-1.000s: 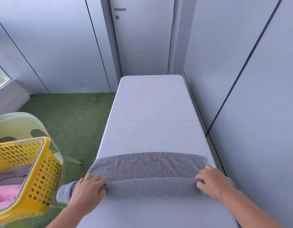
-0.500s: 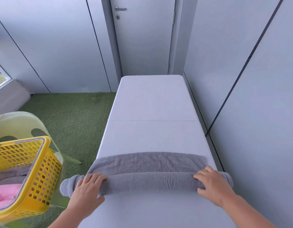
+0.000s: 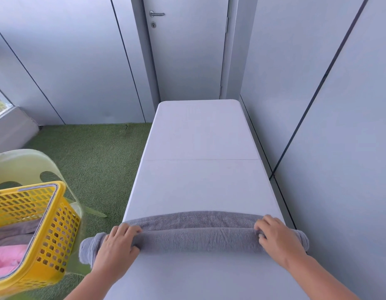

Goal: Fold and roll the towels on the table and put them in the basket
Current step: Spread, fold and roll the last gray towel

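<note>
The towel lies across the near part of the table, nearly all of it wound into a roll, with only a narrow flat strip showing on the roll's far side. Its left end hangs past the table edge and its right end pokes out behind the right hand, so neither end face can be read well. The left hand grips the roll near its left end, fingers curled over the top and thumb on the near side; the right hand grips it near the right end in the same way, its fingertips tucked into the cloth. Both forearms run out of the bottom of the view. The basket is cut off at the left edge, resting on a pale chair; inside, grey cloth and pink cloth show only in part, so the number of pieces cannot be told. Against half a second ago, the roll sits farther from the person and looks thicker, the flat strip has shrunk, and both hands have gone forward with it. Counted: one towel on the table, two hands, one basket, one chair, one door.
</note>
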Demonstrator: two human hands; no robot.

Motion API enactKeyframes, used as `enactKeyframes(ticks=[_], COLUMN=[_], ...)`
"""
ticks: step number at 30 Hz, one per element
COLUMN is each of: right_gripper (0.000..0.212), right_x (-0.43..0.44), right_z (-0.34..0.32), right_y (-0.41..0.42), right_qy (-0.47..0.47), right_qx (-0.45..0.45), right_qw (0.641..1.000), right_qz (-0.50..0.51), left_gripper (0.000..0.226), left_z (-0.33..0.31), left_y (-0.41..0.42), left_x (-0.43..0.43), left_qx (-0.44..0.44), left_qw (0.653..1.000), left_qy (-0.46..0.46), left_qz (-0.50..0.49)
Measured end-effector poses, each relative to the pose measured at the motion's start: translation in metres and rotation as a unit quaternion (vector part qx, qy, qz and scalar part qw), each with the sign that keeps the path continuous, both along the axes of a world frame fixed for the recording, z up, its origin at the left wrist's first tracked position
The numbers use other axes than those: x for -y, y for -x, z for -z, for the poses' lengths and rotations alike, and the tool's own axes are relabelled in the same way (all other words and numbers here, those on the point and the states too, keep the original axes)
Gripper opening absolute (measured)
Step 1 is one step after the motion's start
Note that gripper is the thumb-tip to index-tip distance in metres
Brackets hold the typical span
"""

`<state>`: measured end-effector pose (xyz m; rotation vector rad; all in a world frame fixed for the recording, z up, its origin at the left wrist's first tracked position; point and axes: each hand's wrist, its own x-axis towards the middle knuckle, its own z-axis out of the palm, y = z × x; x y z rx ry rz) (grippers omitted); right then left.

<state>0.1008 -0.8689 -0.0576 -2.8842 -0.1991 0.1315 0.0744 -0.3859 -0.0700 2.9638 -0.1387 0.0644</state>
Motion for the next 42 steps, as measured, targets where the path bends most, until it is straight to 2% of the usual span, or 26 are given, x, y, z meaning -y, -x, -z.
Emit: enactKeyframes(ticks=[4,6,8,11,16,21,24,26,27,29,32,34,39,42], right_gripper=[0.013,0.033,0.046,0.041,0.022,0.022,0.015,0.009,0.011,0.019,0.047,0.055,0.028,0.043], right_x=[0.002,0.004,0.004,0.0,-0.002,-0.001,0.001,0.002,0.002,0.001,0.002,0.002,0.0,0.006], right_z=[0.006,0.005,0.005,0.007,0.002,-0.002,0.002,0.003,0.002,0.002,0.007,0.011,0.0,-0.001], right_y=[0.006,0.009,0.011,0.01,0.005,0.006,0.004,0.005,0.007,0.01,0.014,0.013,0.0,-0.007], right_qy=[-0.033,-0.006,0.042,0.059,0.082,0.048,0.023,0.011,0.008,0.018,0.06,0.079,0.075,0.07], right_qx=[0.018,-0.004,-0.017,-0.012,-0.037,-0.036,0.02,0.075,0.075,0.053,0.012,-0.001,-0.013,-0.02], right_qw=[0.998,0.997,0.995,0.995,0.992,0.997,0.999,0.996,0.996,0.995,0.993,0.993,0.996,0.997], right_qz=[-0.055,-0.08,-0.091,-0.078,-0.09,-0.055,-0.026,-0.042,-0.055,-0.08,-0.098,-0.093,-0.041,-0.003], left_gripper=[0.033,0.038,0.055,0.065,0.034,0.037,0.036,0.022,0.018,0.028,0.065,0.071,0.032,0.04], left_z=[0.001,0.001,0.002,0.003,0.003,0.001,-0.004,-0.002,0.0,0.005,0.007,0.005,-0.002,-0.005], left_y=[0.005,0.008,0.009,0.006,0.003,-0.002,-0.003,-0.003,-0.002,0.001,0.001,-0.002,-0.024,-0.034], left_x=[-0.001,-0.002,-0.003,-0.002,0.0,0.0,0.001,0.002,0.001,-0.002,-0.004,-0.001,0.007,0.011], left_qx=[0.018,0.003,-0.027,-0.051,-0.034,-0.061,-0.029,0.003,0.009,-0.004,-0.047,-0.06,-0.036,-0.046], left_qw=[1.0,1.0,0.999,0.997,0.996,0.997,1.0,0.999,0.999,0.999,0.998,0.997,0.999,0.999], left_qy=[0.011,0.002,-0.019,-0.041,-0.069,-0.048,-0.001,0.034,0.048,0.049,-0.006,-0.026,-0.035,-0.014], left_qz=[0.021,0.026,0.04,0.04,0.047,0.029,0.004,-0.007,-0.01,-0.005,0.034,0.034,0.014,0.021])
